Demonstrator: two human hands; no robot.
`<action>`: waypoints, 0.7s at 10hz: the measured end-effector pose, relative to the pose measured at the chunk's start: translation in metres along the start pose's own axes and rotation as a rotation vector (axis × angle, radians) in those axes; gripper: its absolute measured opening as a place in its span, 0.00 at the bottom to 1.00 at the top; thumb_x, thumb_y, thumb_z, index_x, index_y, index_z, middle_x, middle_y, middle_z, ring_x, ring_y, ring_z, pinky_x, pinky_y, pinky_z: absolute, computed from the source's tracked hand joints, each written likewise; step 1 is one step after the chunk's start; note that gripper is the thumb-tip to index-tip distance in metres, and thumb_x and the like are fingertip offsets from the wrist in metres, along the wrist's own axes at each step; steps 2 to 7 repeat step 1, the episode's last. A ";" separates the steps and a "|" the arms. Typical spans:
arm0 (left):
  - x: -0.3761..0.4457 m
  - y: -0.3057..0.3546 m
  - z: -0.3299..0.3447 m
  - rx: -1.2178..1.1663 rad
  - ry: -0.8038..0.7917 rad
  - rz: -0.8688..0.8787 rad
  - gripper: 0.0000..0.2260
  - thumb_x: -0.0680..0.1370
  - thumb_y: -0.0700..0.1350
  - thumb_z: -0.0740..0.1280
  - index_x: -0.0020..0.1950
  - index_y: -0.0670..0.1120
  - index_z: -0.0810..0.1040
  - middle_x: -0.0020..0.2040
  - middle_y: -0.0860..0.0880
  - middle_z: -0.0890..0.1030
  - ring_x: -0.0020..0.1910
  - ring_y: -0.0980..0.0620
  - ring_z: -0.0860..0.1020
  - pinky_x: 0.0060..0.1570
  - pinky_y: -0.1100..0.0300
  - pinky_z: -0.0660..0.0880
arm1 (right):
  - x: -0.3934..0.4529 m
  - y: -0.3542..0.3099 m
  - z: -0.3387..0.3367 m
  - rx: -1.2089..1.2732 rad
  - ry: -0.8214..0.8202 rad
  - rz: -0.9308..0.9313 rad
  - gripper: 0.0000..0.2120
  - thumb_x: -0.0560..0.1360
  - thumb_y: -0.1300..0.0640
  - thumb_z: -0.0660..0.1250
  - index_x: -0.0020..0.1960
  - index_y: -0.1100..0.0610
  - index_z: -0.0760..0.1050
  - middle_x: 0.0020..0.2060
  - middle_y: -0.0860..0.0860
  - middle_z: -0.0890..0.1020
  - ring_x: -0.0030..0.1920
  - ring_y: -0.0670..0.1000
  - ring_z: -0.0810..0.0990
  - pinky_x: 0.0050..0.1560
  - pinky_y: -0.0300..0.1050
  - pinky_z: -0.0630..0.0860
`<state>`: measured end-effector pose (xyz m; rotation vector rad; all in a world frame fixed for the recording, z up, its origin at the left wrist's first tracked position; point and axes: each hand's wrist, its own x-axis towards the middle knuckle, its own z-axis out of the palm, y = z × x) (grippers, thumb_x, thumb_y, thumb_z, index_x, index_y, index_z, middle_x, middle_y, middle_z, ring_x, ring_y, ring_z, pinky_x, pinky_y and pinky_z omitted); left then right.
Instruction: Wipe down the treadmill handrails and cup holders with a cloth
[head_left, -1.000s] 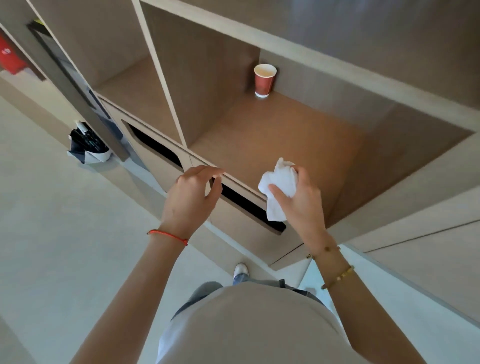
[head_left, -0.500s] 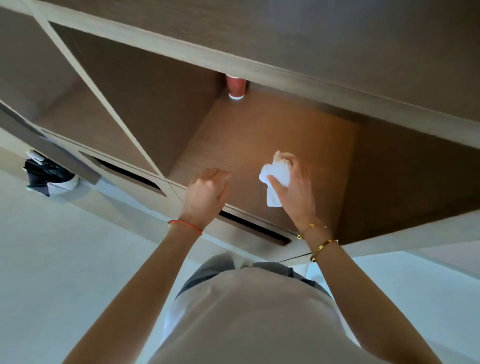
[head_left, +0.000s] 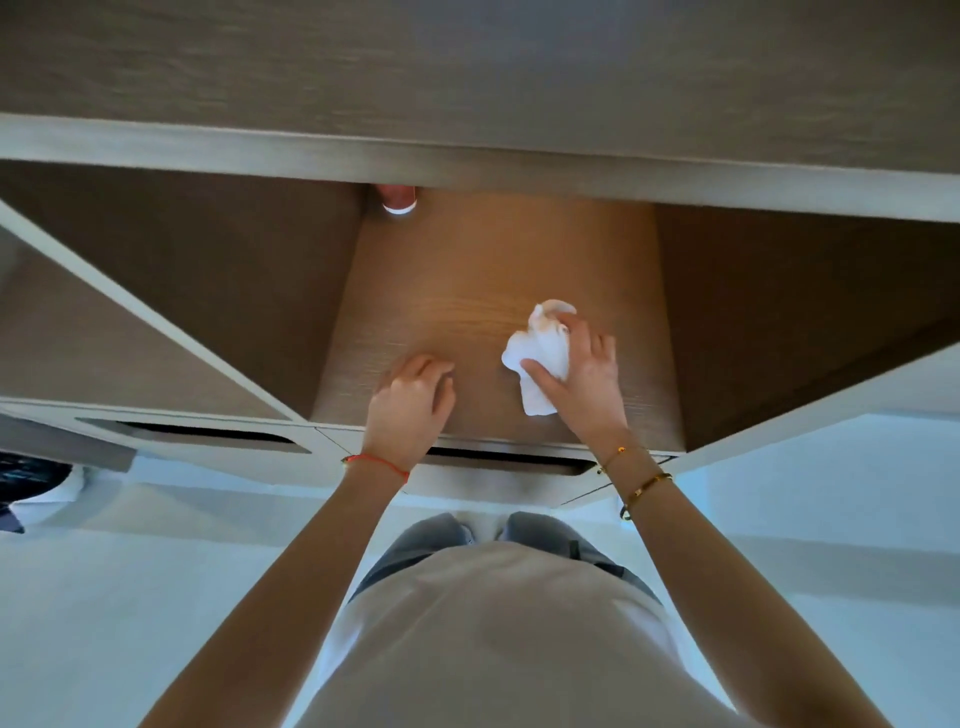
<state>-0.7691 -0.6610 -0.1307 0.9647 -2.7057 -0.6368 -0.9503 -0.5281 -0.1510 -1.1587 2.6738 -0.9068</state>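
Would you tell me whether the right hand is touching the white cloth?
Touching: the head view shows the right hand gripping the white cloth, thumb curled across its front.

No text, label, brand, number or sign can be read. The wooden shelf unit (head_left: 498, 312) is plain, and only the bottom edge of the red paper cup (head_left: 399, 200) at the back is seen, with no print made out. The white cloth (head_left: 540, 358) is unmarked.
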 end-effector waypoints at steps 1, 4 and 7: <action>0.001 0.001 -0.011 -0.003 0.001 0.026 0.12 0.81 0.44 0.62 0.61 0.47 0.80 0.58 0.48 0.80 0.54 0.48 0.79 0.51 0.51 0.79 | -0.009 -0.006 -0.014 -0.054 0.054 0.032 0.32 0.71 0.42 0.72 0.66 0.61 0.69 0.59 0.57 0.76 0.57 0.58 0.71 0.58 0.52 0.69; 0.001 0.001 -0.011 -0.003 0.001 0.026 0.12 0.81 0.44 0.62 0.61 0.47 0.80 0.58 0.48 0.80 0.54 0.48 0.79 0.51 0.51 0.79 | -0.009 -0.006 -0.014 -0.054 0.054 0.032 0.32 0.71 0.42 0.72 0.66 0.61 0.69 0.59 0.57 0.76 0.57 0.58 0.71 0.58 0.52 0.69; 0.001 0.001 -0.011 -0.003 0.001 0.026 0.12 0.81 0.44 0.62 0.61 0.47 0.80 0.58 0.48 0.80 0.54 0.48 0.79 0.51 0.51 0.79 | -0.009 -0.006 -0.014 -0.054 0.054 0.032 0.32 0.71 0.42 0.72 0.66 0.61 0.69 0.59 0.57 0.76 0.57 0.58 0.71 0.58 0.52 0.69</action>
